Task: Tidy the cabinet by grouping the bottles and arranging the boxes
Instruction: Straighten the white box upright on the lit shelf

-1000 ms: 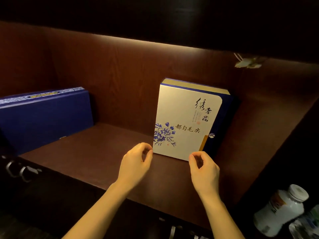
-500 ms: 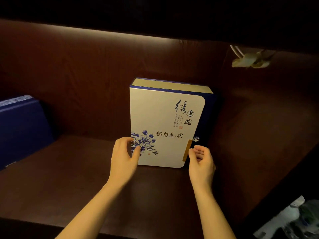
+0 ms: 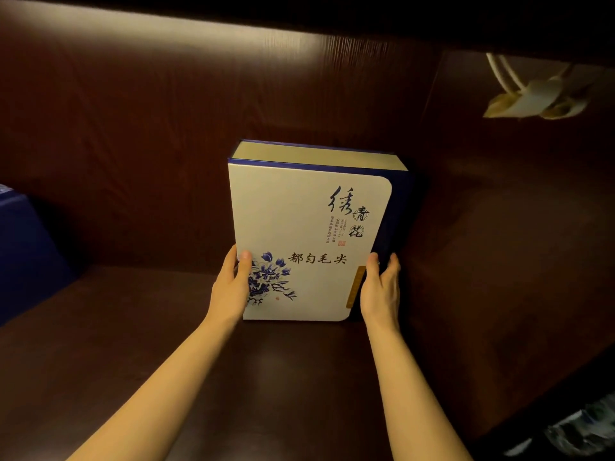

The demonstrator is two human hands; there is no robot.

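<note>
Both grips shifted from below box onto its sides. Left grip [image 3: 233, 287], right grip [image 3: 381, 291] clasp white tea box [image 3: 306, 221] low, thumbs on front, likely steadying it upright, deep on shelf [image 3: 299, 377], well right of blue box [image 3: 26, 261].

White box [image 3: 299, 221], blue flowers

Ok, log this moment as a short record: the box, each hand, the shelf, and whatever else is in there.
white box: upright on the shelf, flowered front toward the camera
left hand: grips the lower left edge, thumb on the front
right hand: grips the lower right edge
shelf: dark wood
blue box: far left, apart from the white box
pale fitting: upper right, with cable
</note>
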